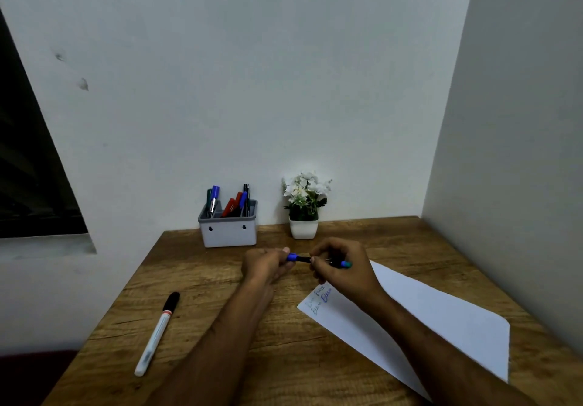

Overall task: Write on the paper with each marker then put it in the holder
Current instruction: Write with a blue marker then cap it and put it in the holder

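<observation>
1. The blue marker (318, 260) is held level above the wooden table (195, 279), just in front of the grey holder (228, 232)
2. The left hand (266, 265) has its fingers curled round the blue cap end; whether the cap is seated on or off the barrel is hidden by the fingers
3. The right hand (342, 266) pinches the barrel, whose middle is covered by the fingers, with only a blue-green tip showing past them
4. The paper (441, 320) lies in front and to the right of the holder, partly under the right forearm; blue handwriting near its left corner is too small to read
5. A black-capped white marker (157, 333) lies in front and to the left of the holder, well apart from both hands
6. Several markers stand in the holder; their lower parts are hidden
7. A potted white plant (304, 206) stands just to the right of the holder
</observation>
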A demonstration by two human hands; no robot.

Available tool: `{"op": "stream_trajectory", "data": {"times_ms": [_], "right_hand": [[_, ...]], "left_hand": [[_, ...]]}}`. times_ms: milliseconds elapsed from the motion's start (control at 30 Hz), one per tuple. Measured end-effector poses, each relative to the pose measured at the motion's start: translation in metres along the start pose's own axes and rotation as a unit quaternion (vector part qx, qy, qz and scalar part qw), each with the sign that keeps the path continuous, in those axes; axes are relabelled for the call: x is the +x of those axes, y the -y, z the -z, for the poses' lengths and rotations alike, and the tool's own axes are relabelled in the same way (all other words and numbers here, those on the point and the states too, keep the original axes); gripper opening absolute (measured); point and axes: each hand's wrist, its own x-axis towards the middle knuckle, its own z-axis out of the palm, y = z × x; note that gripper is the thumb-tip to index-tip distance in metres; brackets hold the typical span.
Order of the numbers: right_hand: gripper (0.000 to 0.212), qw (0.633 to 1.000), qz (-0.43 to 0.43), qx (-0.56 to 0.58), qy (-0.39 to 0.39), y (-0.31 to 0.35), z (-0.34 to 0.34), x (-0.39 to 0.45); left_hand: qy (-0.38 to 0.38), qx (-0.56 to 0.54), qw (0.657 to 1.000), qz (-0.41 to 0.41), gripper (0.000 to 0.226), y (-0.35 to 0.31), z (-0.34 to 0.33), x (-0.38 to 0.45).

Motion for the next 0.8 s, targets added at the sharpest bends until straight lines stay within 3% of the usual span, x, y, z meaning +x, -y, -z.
{"op": "stream_trajectory", "data": {"times_ms": [167,367,533,667,800], "right_hand": [[0.008,1.0,-0.01,0.0,0.006,-0.002,-0.004,0.001],[0.019,0.999,-0.016,0.041,-0.003,-0.003,-0.008,0.005],[0.011,0.999,-0.008,0.053,0.003,-0.004,-0.01,0.01],[0.005,0.999,0.004,0.044,0.005,-0.003,-0.021,0.014],[0.006,0.999,-0.008,0.048,0.004,-0.002,-0.033,0.022]], "left_hand": [[0.05,-0.026,0.998,0.032,0.02,-0.003,-0.001,-0.009],[0.029,-0.037,0.998,0.031,0.021,-0.002,-0.007,-0.007],[0.041,-0.06,0.997,0.033,0.019,-0.004,-0.006,-0.009],[0.067,-0.107,0.991,0.042,0.034,-0.006,-0.002,-0.01],[0.069,-0.129,0.987,0.066,0.022,-0.006,0.009,-0.005]]}}
